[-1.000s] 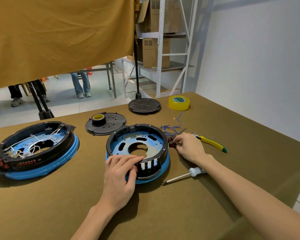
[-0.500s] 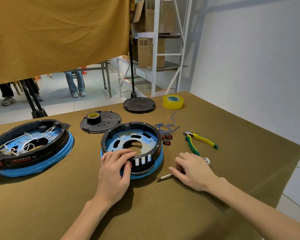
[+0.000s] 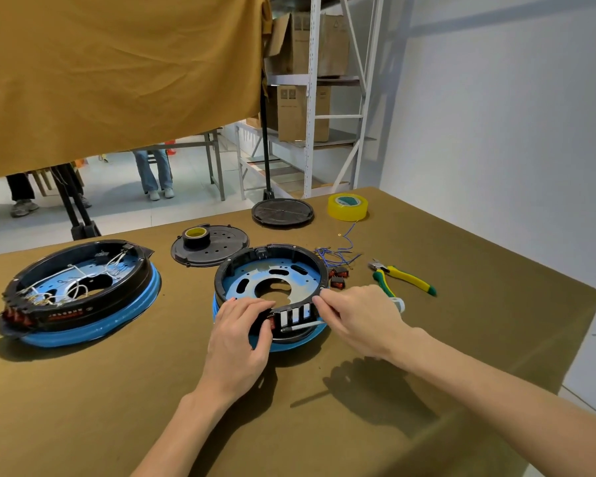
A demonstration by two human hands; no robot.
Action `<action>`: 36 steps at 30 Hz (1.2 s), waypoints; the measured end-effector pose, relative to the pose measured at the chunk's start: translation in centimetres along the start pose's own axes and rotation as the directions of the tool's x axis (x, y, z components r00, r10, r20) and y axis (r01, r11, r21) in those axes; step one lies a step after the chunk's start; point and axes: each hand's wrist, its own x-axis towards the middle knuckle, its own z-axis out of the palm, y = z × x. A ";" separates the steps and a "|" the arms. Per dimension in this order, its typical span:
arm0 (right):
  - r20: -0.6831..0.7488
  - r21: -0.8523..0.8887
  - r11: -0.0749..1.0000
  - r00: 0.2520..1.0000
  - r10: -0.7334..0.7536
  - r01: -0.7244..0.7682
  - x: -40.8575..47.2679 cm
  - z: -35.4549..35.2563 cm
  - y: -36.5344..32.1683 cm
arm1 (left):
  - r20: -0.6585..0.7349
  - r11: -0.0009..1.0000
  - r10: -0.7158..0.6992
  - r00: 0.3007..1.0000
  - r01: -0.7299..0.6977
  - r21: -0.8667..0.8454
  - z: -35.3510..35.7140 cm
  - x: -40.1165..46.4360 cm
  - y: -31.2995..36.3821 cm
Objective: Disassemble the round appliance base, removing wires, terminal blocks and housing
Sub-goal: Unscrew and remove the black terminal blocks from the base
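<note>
A round appliance base, black housing ring on a blue bottom with a blue metal plate inside, lies at the table's middle. My left hand grips its near rim, fingers curled over the edge by a red terminal block. My right hand holds a screwdriver with a white handle; its metal shaft lies across the white slots at the front of the ring. Loose blue wires and red-black terminal blocks lie just right of the base.
A second base still full of white wires sits at the left. Behind are a black cover with a tape roll, a black disc and yellow tape. Yellow-green pliers lie at the right. The table edge runs close on the right.
My right hand left the terminal blocks, picked the screwdriver off the table and brought it to the front of the ring. My left hand stayed on the rim.
</note>
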 end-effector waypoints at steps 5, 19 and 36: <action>-0.005 -0.177 0.981 0.997 -0.078 0.075 2.4 0.3 -0.9 | -0.002 0.999 0.019 1.000 -0.019 -0.039 -0.2 0.0 -0.7; 0.040 -0.473 0.856 0.975 -0.217 0.210 4.1 -0.2 0.4 | -0.026 0.995 0.033 0.999 -0.035 -0.094 0.0 0.4 -1.3; 0.113 -0.531 0.826 0.982 -0.150 0.188 4.5 -0.1 -0.4 | -0.003 0.997 0.026 1.000 -0.026 -0.071 -0.1 0.5 -1.0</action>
